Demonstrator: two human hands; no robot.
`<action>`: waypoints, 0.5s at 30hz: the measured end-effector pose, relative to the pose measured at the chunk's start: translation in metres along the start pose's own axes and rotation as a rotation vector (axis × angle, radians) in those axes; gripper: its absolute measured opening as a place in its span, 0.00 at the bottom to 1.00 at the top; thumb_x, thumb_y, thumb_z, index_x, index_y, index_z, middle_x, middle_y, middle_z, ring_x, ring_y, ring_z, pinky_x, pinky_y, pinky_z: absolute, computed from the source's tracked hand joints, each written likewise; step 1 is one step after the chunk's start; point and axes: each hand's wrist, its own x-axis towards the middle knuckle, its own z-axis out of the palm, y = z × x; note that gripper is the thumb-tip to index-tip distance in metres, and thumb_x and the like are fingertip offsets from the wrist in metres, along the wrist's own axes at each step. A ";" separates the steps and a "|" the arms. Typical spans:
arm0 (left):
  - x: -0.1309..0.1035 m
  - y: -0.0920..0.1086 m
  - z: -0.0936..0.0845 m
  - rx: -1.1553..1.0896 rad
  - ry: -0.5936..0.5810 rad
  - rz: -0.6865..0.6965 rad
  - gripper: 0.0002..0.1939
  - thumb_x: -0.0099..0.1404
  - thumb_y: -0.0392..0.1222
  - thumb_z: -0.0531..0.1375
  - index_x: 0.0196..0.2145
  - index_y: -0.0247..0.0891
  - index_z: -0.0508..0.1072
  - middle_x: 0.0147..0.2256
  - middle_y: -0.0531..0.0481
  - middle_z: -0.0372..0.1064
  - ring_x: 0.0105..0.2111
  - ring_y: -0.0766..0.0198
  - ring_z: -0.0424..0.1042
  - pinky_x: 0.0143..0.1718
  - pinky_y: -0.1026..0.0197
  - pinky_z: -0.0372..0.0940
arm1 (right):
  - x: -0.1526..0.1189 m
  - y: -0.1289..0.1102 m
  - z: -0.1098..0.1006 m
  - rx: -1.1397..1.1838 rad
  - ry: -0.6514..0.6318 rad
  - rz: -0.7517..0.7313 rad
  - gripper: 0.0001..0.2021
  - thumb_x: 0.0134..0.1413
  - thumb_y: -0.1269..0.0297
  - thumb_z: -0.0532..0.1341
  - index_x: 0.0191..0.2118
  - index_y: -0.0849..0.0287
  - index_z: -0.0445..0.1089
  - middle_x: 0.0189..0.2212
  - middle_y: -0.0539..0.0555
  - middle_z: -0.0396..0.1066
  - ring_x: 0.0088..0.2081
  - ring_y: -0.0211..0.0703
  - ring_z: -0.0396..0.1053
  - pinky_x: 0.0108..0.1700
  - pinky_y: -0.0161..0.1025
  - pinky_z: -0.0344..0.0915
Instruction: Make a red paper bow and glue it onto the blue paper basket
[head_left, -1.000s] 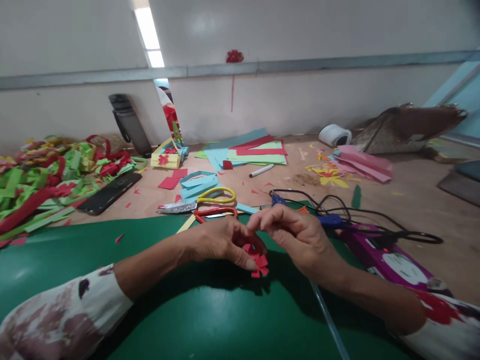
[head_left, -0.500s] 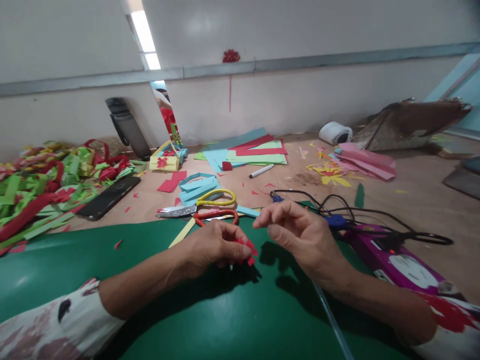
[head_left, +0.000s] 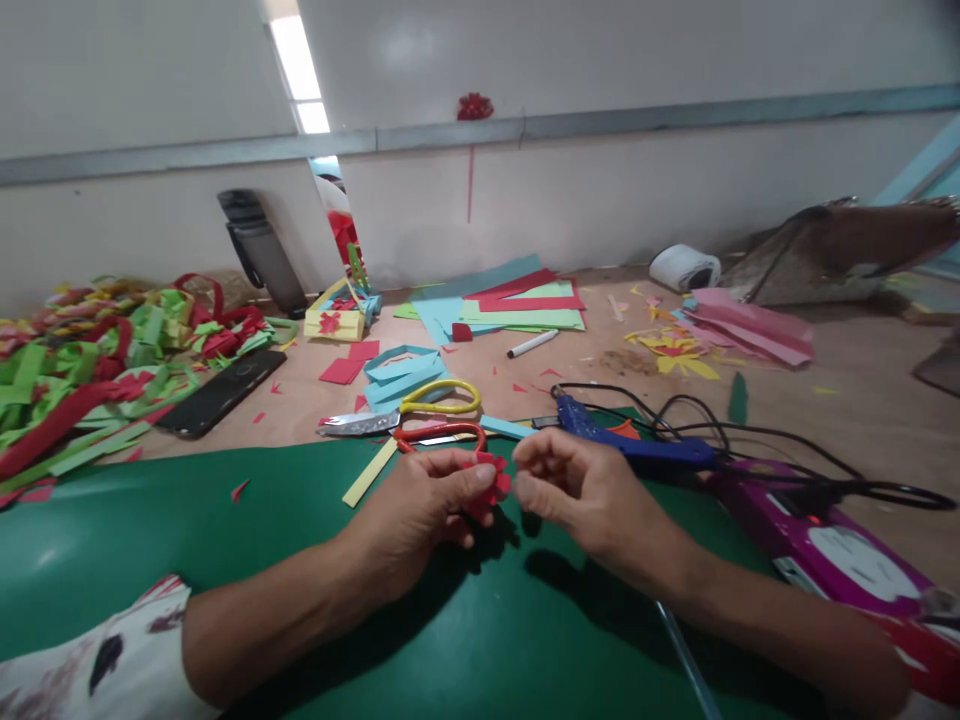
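My left hand (head_left: 424, 505) pinches a small red paper flower (head_left: 495, 482) between thumb and fingers above the green mat (head_left: 135, 560). Just to the flower's right is my right hand (head_left: 592, 495), its fingers curled but the thumb tip apart from them; I see nothing between them. Scissors (head_left: 405, 415) with one yellow and one red handle lie beyond my left hand. A blue glue gun (head_left: 637, 440) rests behind my right hand. Under my right forearm lies a clear stick (head_left: 686, 660).
Behind stand a yellow paper basket (head_left: 334, 322) and a bottle (head_left: 262, 255). A phone (head_left: 225, 392) lies near heaped paper strips (head_left: 97, 370) at left. Coloured sheets (head_left: 495, 300), a marker (head_left: 532, 343) and a purple power box (head_left: 825, 540) with black cables (head_left: 795, 440) occupy the middle and right.
My left hand has raised and turned the red flower so it faces up more. My right hand has moved lower and its fingers have curled closer, uncovering the glue gun.
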 end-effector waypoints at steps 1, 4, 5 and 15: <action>-0.001 -0.001 0.002 -0.010 0.011 0.001 0.13 0.53 0.46 0.69 0.30 0.33 0.74 0.23 0.53 0.66 0.23 0.70 0.64 0.21 0.69 0.55 | 0.000 0.000 0.002 -0.019 -0.030 0.019 0.11 0.49 0.58 0.64 0.32 0.60 0.67 0.25 0.49 0.68 0.27 0.37 0.64 0.28 0.34 0.61; -0.002 -0.003 0.005 -0.018 0.023 -0.010 0.14 0.52 0.46 0.69 0.31 0.33 0.74 0.22 0.53 0.65 0.24 0.71 0.63 0.21 0.69 0.54 | 0.000 -0.004 0.006 -0.099 -0.030 0.021 0.07 0.52 0.63 0.59 0.28 0.61 0.68 0.23 0.50 0.69 0.25 0.36 0.63 0.27 0.33 0.59; -0.002 -0.003 0.006 -0.015 0.021 -0.015 0.15 0.52 0.46 0.70 0.32 0.33 0.74 0.22 0.53 0.65 0.24 0.71 0.62 0.22 0.69 0.54 | 0.000 -0.006 0.006 -0.108 -0.013 0.016 0.07 0.51 0.64 0.59 0.26 0.61 0.67 0.22 0.49 0.67 0.24 0.35 0.61 0.25 0.32 0.58; -0.003 -0.002 0.002 0.031 -0.055 -0.020 0.20 0.48 0.45 0.72 0.36 0.34 0.74 0.26 0.53 0.67 0.24 0.71 0.63 0.24 0.67 0.57 | 0.000 -0.007 0.001 -0.129 -0.014 0.002 0.09 0.50 0.65 0.59 0.22 0.60 0.66 0.17 0.46 0.62 0.20 0.32 0.56 0.20 0.31 0.52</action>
